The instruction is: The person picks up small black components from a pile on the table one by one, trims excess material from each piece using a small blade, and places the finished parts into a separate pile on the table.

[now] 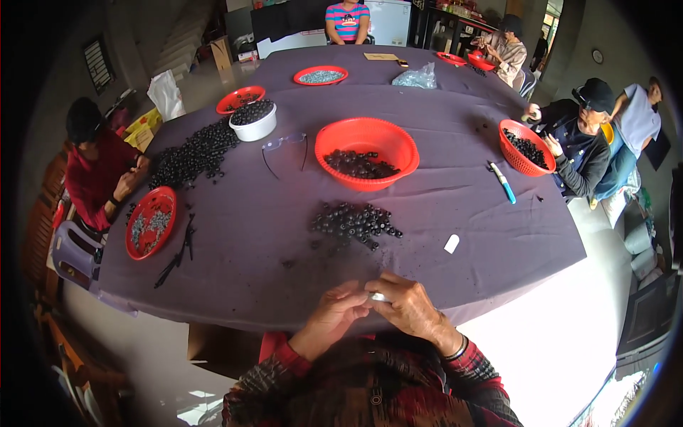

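Close to the table's near edge, my two hands meet fingertip to fingertip. My right hand (413, 307) is closed around a small white object (379, 297), mostly covered by the fingers, so its kind is unclear. The fingers of my left hand (334, 312) are pressed together against the right hand's fingertips; what they pinch, if anything, is hidden. Just beyond lies a loose pile of small black round parts (356, 222) with holes. Behind it stands a red plastic basin (405, 146) with more such black parts inside. A small white flat piece (452, 244) rests to the right.
Around the dark-covered table (242, 249) several people sit. At left are a large black heap (192, 156), a white tub (256, 128), a red tray (135, 245) of metal pieces and black strips (178, 252). Glasses (284, 141), a marker (504, 183) and a red basket (506, 151) lie farther off.
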The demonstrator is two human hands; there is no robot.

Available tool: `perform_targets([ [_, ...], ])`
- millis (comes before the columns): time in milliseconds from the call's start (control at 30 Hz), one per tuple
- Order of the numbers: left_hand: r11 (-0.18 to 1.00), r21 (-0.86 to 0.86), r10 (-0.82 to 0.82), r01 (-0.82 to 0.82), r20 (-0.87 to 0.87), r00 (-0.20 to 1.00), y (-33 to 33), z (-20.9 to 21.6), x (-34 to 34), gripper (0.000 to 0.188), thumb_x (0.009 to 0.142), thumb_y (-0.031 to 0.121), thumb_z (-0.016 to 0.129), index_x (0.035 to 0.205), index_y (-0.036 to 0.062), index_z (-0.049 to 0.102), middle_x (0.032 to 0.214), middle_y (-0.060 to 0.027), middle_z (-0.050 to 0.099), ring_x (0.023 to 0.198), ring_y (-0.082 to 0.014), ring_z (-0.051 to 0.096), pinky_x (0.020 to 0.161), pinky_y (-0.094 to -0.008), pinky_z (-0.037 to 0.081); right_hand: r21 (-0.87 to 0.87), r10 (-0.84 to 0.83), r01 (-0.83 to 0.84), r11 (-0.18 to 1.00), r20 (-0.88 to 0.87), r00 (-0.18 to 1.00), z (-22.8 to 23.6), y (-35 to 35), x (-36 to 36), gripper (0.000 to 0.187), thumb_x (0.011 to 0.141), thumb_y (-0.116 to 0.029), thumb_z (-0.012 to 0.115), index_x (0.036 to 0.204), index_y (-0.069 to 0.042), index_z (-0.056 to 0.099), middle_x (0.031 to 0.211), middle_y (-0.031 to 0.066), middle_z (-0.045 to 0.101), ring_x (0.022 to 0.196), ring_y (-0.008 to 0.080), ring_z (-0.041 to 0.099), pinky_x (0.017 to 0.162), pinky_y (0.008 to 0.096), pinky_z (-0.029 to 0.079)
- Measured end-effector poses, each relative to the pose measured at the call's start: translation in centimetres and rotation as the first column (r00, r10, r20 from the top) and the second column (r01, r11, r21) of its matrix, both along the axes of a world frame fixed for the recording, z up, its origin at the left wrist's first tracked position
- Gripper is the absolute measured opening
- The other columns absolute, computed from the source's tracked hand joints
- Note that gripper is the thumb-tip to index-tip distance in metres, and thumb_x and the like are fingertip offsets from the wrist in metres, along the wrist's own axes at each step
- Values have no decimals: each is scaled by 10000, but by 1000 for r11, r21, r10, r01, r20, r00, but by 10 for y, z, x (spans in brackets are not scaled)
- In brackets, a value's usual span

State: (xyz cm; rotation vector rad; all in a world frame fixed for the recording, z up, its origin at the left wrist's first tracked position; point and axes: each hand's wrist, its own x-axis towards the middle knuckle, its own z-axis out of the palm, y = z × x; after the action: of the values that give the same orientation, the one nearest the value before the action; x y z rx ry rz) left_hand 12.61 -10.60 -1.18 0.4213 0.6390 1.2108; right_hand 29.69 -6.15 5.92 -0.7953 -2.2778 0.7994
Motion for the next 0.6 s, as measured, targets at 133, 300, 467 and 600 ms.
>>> perform_targets([
  [133, 1000, -12, 11, -10, 50, 999, -1, 4, -2, 117, 895, 58, 553, 977, 101, 625, 902, -5, 641, 837, -101, 598, 751, -277, 470, 154, -67, 71, 985, -32, 997, -10, -5, -5, 264, 723, -29, 691, 978, -47, 625, 835, 99, 591, 672, 306, 614, 558, 367, 499],
  [300, 999, -22, 33, -32, 46, 998, -7, 12, -2, 101, 915, 88, 531, 972, 101, 614, 931, -8, 644, 885, -122, 610, 805, -304, 479, 261, -165, 163, 952, -14, 986, -19, -18, -14, 249, 714, -42, 699, 950, -63, 623, 834, 72, 597, 642, 273, 620, 517, 349, 513],
  [467, 996, -70, -58, 60, 31, 998, -7, 23, -8, 81, 927, 100, 520, 972, 120, 584, 963, -15, 639, 899, -135, 613, 803, -323, 490, 353, -215, 213, 911, -32, 976, -25, -18, -15, 154, 717, -75, 667, 855, -100, 604, 820, -1, 573, 595, 207, 589, 454, 311, 496],
  [600, 984, -165, 68, -73, -33, 997, -6, 14, -10, 159, 885, 55, 582, 1041, 85, 569, 979, -32, 628, 935, -157, 608, 788, -315, 490, 463, -185, 184, 867, -45, 982, -15, -14, -16, 159, 700, -67, 660, 843, -96, 598, 793, -12, 555, 648, 169, 586, 426, 297, 472],
])
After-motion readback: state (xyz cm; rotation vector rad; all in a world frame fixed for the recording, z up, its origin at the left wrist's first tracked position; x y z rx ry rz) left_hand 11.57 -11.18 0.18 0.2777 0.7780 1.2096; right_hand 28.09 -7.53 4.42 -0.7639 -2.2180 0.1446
